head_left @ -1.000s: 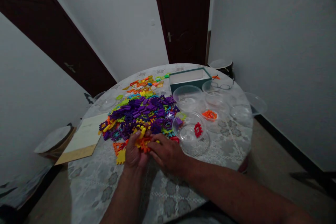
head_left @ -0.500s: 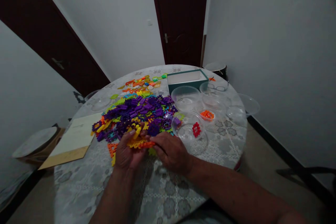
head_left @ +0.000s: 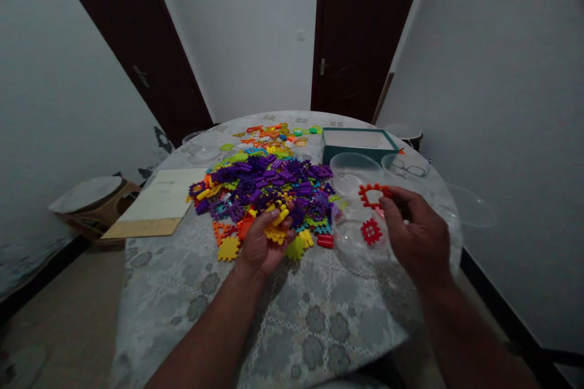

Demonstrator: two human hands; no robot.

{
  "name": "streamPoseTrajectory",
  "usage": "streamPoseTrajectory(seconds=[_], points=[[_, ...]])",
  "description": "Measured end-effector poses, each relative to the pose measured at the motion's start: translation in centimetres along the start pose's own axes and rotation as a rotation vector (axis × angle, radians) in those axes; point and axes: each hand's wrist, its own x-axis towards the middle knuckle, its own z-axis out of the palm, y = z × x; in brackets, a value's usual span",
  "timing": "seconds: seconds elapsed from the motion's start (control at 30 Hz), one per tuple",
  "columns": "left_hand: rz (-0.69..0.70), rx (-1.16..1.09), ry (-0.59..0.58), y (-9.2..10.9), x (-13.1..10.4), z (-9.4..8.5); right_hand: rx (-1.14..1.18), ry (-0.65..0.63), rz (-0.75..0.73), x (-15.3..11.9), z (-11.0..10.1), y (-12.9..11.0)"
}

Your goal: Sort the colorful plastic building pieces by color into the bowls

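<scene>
My left hand (head_left: pixel 262 246) is curled around several yellow plastic building pieces (head_left: pixel 276 232) at the near edge of the pile. Between thumb and fingers, my right hand (head_left: pixel 417 234) pinches an orange-red notched frame piece (head_left: pixel 375 196) with an open middle. That piece is held above the clear plastic bowls on the right. Below it, a red notched piece (head_left: pixel 371 231) shows in the nearest clear bowl (head_left: pixel 342 255). The mixed pile of building pieces (head_left: pixel 274 176), mostly purple, lies beyond my left hand.
An open green-sided box (head_left: pixel 360 155) stands behind another clear bowl (head_left: pixel 349 164). Eyeglasses (head_left: pixel 410 167) lie at the right. On the left, a flat cream board (head_left: pixel 155 203) overhangs the table edge. A red piece (head_left: pixel 325 240) lies left of the near bowl.
My right hand has moved away from my left hand, rightward over the bowls, carrying the orange-red frame piece. My left hand keeps the yellow pieces. The camera view has shifted.
</scene>
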Motion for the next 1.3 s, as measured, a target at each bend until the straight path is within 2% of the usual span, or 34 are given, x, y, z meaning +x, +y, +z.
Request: streamPoseTrajectory(seconds=[0.17, 0.3, 0.43, 0.53, 0.73, 0.93, 1.1, 1.2, 1.3], points=[[0.001, 0.009, 0.018, -0.2, -0.3, 0.0, -0.094, -0.174, 0.131, 1.2, -1.3, 4.6], [-0.01, 0.032, 0.027, -0.4, -0.3, 0.1, -0.171, -0.166, 0.189, 0.8, -1.7, 6.8], [-0.019, 0.052, 0.059, -0.7, -0.1, 0.0, -0.201, -0.111, 0.237, 0.5, -1.9, 8.0], [-0.017, 0.071, 0.074, -0.9, -0.2, 0.0, -0.182, -0.077, 0.252, 0.5, -1.9, 8.0], [-0.028, 0.092, 0.032, -0.8, -0.8, 0.3, -0.176, -0.061, 0.176, 0.7, -1.4, 7.0], [-0.026, 0.098, 0.008, -0.8, -1.0, -0.4, -0.158, -0.041, 0.205, 1.0, -2.3, 5.4], [-0.058, 0.102, -0.017, -1.1, -1.4, -0.5, -0.224, -0.141, 0.16, 0.6, -3.0, 4.0], [-0.083, 0.097, -0.03, -1.3, -1.4, -0.6, -0.225, -0.196, 0.17, 0.2, -2.9, 4.2], [-0.089, 0.106, -0.035, -1.4, -1.3, -0.7, -0.22, -0.185, 0.189, -0.1, -2.9, 4.8]])
